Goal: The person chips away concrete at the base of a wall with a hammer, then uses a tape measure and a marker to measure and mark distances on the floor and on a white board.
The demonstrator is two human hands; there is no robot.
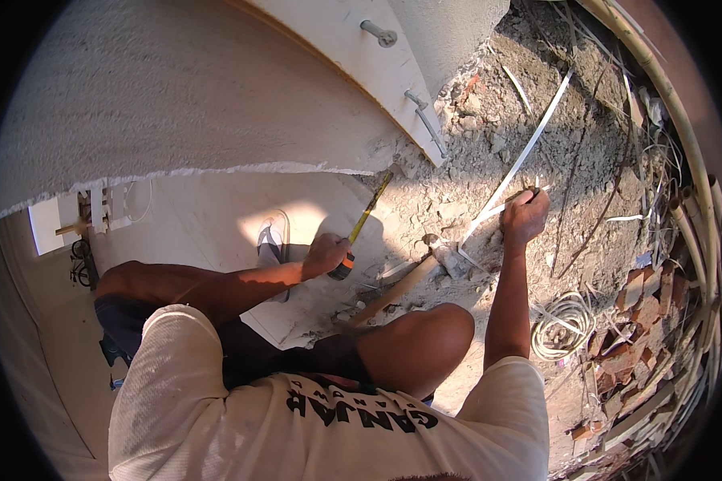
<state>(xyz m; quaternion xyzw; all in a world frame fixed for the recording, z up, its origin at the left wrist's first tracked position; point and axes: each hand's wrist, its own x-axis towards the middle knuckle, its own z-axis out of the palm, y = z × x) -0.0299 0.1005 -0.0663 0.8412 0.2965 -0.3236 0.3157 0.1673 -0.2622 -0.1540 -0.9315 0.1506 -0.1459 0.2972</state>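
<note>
My left hand point(326, 250) grips an orange-and-black tape measure point(342, 267), its yellow blade point(370, 206) running out toward the base of the white textured wall point(176, 96). My right hand point(528, 215) is closed on a small, thin item at the edge of the sunlit rubble, too small to name, beside a long white strip point(523, 152). Between my hands a tool with a wooden handle point(391, 293) and a metal head lies on the dusty ground. My bent knee point(449, 337) is below it.
A white board point(353, 56) with protruding bolts hangs above. Coiled cable point(561, 325), broken brick pieces point(634, 293) and bundled tubes point(690, 232) lie to the right. At the far left are an opening and a dark bicycle-like object point(80, 260).
</note>
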